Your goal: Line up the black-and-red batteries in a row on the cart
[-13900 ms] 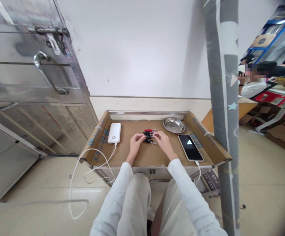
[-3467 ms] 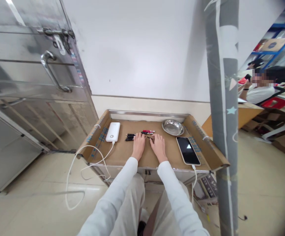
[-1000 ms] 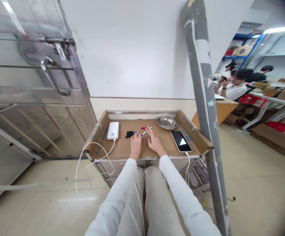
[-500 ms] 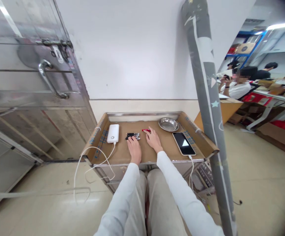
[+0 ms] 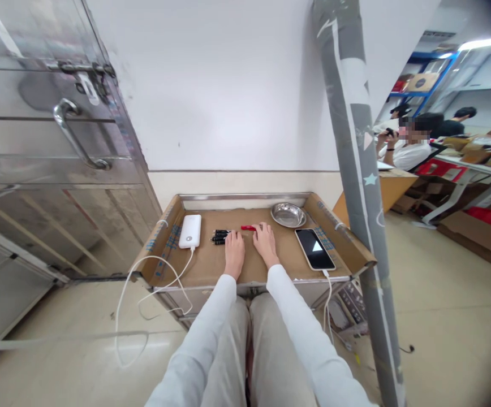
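Several black pens point(image 5: 219, 237) lie side by side on the cardboard-lined top point(image 5: 203, 271). My left hand point(image 5: 234, 252) rests palm down at their right ends, fingers loosely extended and covering those ends. A red pen point(image 5: 248, 228) lies slightly farther back, to the right of the black ones. My right hand point(image 5: 265, 244) is palm down at its right end, with the fingertips spread over or touching it. Whether either hand grips a pen is hard to see at this size.
A white power bank point(image 5: 190, 232) with a cable lies left. At the right are a metal bowl point(image 5: 288, 215) and a phone point(image 5: 314, 249) with a cable. A grey wrapped pole point(image 5: 356, 141) leans past the right edge. A metal door point(image 5: 59, 152) stands left; people sit far right.
My left hand has slid right along the black pens toward their right ends, showing more of them. My right hand stays by the red pen. The view has shifted slightly.
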Demonstrator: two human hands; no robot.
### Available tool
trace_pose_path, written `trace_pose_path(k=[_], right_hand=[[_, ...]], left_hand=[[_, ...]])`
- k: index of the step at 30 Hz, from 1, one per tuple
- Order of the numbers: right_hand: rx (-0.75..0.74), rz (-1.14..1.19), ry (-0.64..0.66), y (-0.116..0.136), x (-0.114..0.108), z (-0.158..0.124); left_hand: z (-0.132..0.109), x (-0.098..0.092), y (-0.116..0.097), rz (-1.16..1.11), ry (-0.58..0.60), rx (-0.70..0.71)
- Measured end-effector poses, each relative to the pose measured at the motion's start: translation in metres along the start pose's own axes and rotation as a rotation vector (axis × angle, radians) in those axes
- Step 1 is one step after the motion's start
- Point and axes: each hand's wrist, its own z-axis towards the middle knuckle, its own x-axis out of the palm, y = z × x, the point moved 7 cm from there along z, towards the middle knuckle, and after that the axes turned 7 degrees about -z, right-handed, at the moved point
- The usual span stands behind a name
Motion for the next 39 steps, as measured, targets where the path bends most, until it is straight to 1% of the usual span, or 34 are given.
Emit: trace_pose_path(k=[5,10,16,24,29,33,36,39], right_hand=[[-0.011,-0.018,-0.003,0.002,-0.003,-0.001],[0.008,-0.025,0.022,-0.001,-0.004,-0.006],[-0.047,0.051,0.036,-0.002,-0.001,-0.012],[-0.008,0.023,0.048,-0.005,0.002,-0.017],[-0.017,0.003,0.069,-0.004,0.001,-0.021],[-0.031,0.012,0.082,-0.001,-0.004,-0.022],[-0.043,0.031,0.085,0.001,-0.008,-0.023],[-0.024,0.008,0.080,0.000,-0.009,-0.024]], left_hand=[[0.006,-0.002,-0.006,-0.018,0.001,0.076],[0.011,0.002,-0.007,-0.018,0.037,0.078],[0.014,0.008,-0.009,-0.039,0.050,0.113],[0.012,0.007,-0.006,-0.022,0.073,0.066],[0.012,0.007,-0.009,-0.034,0.098,0.086],[0.012,0.007,-0.010,-0.071,0.123,0.105],[0.010,0.007,-0.012,-0.127,0.139,0.144],[0.011,0.009,-0.014,-0.171,0.143,0.172]])
